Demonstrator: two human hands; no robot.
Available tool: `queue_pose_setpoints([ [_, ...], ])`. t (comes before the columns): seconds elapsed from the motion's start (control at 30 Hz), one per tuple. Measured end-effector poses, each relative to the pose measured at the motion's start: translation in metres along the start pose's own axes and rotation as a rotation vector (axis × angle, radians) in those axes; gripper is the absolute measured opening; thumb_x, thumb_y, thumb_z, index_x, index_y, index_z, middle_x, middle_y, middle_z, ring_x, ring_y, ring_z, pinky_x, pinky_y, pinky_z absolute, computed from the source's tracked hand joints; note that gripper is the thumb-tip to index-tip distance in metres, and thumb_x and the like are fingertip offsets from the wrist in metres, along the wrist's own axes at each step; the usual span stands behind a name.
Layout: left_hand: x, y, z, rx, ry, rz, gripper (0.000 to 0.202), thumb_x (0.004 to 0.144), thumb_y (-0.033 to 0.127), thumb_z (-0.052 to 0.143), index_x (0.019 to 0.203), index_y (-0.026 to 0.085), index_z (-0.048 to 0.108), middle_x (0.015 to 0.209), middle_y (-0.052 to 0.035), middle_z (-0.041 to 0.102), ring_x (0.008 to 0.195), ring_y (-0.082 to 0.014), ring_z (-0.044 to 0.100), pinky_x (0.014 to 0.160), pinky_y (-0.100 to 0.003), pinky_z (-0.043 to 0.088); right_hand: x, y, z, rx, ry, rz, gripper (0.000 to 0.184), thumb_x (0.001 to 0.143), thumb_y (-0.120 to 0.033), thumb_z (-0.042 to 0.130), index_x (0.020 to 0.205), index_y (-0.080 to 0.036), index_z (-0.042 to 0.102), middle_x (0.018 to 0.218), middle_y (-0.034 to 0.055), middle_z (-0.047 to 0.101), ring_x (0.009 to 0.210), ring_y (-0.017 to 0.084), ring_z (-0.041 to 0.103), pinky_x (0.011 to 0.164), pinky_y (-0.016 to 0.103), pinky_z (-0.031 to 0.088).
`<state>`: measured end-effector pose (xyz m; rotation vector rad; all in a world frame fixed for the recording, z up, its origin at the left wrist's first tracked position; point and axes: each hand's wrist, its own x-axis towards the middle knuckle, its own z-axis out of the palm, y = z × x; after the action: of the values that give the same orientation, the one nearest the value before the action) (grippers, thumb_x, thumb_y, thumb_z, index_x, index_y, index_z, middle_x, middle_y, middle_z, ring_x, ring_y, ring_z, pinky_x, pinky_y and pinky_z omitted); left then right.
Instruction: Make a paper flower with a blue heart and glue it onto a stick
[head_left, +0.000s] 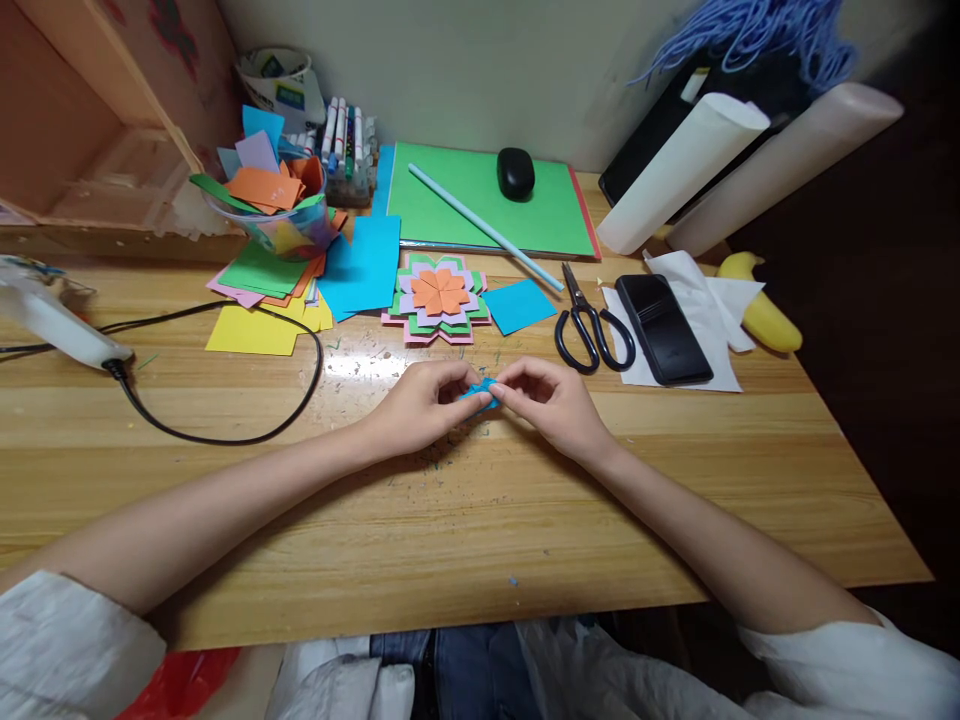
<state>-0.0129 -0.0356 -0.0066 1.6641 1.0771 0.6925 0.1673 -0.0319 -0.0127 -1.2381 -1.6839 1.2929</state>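
Observation:
A small piece of folded blue paper is pinched between both hands, just above the wooden table. My left hand grips its left side with thumb and fingers. On its right side, my right hand pinches the edge. The fingertips hide part of the paper, so its full shape cannot be made out. Behind the hands lies a layered paper flower in pink, green, lilac and orange. A blue paper square rests right of the flower, and black-handled scissors lie further right, blades pointing away.
A black phone lies on white tissue at the right, near a yellow banana-shaped object. A pale blue stick crosses green sheets at the back. A cup of paper scraps stands back left, with a black cable looping nearby.

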Motion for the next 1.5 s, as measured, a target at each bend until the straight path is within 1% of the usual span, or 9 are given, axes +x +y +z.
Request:
queue_pose_setpoints([
  [0.23,-0.001,0.002,-0.001,0.007,-0.024,-0.001,0.026,0.082,0.036,0.048,0.068,0.015,0.053,0.059,0.0029,0.047,0.054,-0.0085,0.039,0.050,-0.020,0.029,-0.003,0.001,0.003,0.014,0.005,-0.008,0.022,0.077,-0.036,0.060,0.069,-0.016,0.057,0.061,-0.0021,0.049,0.053,0.009,0.043,0.049,0.023,0.035],
  [0.33,-0.001,0.003,-0.001,0.012,-0.029,0.004,0.026,0.082,0.036,0.048,0.067,0.015,0.052,0.058,0.0034,0.046,0.053,-0.0082,0.038,0.049,-0.020,0.029,-0.003,0.003,0.004,0.057,-0.005,-0.015,0.018,0.078,-0.034,0.060,0.079,-0.017,0.058,0.067,-0.0011,0.052,0.054,0.009,0.045,0.048,0.022,0.035],
  [0.43,-0.002,0.004,-0.002,0.002,-0.036,-0.018,0.026,0.081,0.037,0.048,0.068,0.015,0.052,0.058,0.0037,0.045,0.053,-0.0082,0.039,0.048,-0.019,0.030,-0.003,0.003,0.001,0.079,-0.006,-0.082,0.019,0.076,-0.032,0.063,0.088,-0.019,0.058,0.077,0.0009,0.056,0.059,0.010,0.048,0.049,0.022,0.038],
  [0.53,-0.003,0.003,-0.001,-0.032,-0.036,-0.046,0.026,0.080,0.039,0.050,0.071,0.015,0.053,0.058,0.0029,0.047,0.053,-0.0086,0.042,0.047,-0.019,0.032,-0.002,0.001,-0.001,0.007,-0.012,-0.181,0.014,0.076,-0.031,0.063,0.082,-0.019,0.061,0.079,0.0024,0.058,0.064,0.011,0.051,0.054,0.024,0.041],
  [0.67,-0.003,0.000,0.002,-0.100,-0.002,-0.051,0.025,0.078,0.039,0.053,0.074,0.014,0.055,0.062,0.0012,0.051,0.052,-0.0079,0.044,0.046,-0.019,0.033,-0.001,-0.002,-0.004,-0.079,-0.012,-0.235,0.012,0.078,-0.028,0.061,0.087,-0.021,0.063,0.082,0.0029,0.059,0.062,0.011,0.051,0.053,0.025,0.041],
  [0.83,-0.002,-0.001,0.002,-0.063,0.021,-0.056,0.024,0.077,0.036,0.055,0.073,0.013,0.059,0.063,-0.0004,0.055,0.055,-0.0087,0.046,0.048,-0.019,0.036,-0.001,-0.002,-0.008,-0.221,-0.023,-0.327,0.009,0.079,-0.027,0.060,0.085,-0.023,0.065,0.084,0.0038,0.061,0.074,0.016,0.056,0.059,0.028,0.044],
  [1.03,-0.002,-0.001,0.001,-0.097,-0.006,-0.071,0.028,0.079,0.037,0.053,0.072,0.012,0.064,0.061,-0.0024,0.060,0.056,-0.0107,0.053,0.051,-0.020,0.040,0.002,-0.002,-0.013,-0.290,-0.052,-0.360,0.007,0.079,-0.028,0.060,0.080,-0.021,0.061,0.083,0.0042,0.058,0.071,0.015,0.054,0.059,0.028,0.045],
  [1.17,-0.001,-0.001,0.001,-0.097,-0.009,-0.078,0.029,0.079,0.038,0.054,0.070,0.013,0.065,0.058,-0.0020,0.060,0.054,-0.0102,0.053,0.050,-0.020,0.040,0.002,-0.002,-0.012,-0.302,-0.097,-0.374,0.006,0.082,-0.026,0.055,0.082,-0.021,0.058,0.085,0.0048,0.057,0.071,0.015,0.053,0.059,0.028,0.045],
  [1.5,-0.002,-0.002,0.002,-0.074,0.002,-0.100,0.030,0.078,0.039,0.055,0.069,0.013,0.064,0.053,-0.0019,0.061,0.047,-0.0095,0.053,0.045,-0.020,0.038,0.001,0.000,-0.010,-0.334,-0.098,-0.367,0.002,0.083,-0.022,0.052,0.084,-0.020,0.054,0.087,0.0042,0.053,0.071,0.014,0.052,0.061,0.027,0.045],
])
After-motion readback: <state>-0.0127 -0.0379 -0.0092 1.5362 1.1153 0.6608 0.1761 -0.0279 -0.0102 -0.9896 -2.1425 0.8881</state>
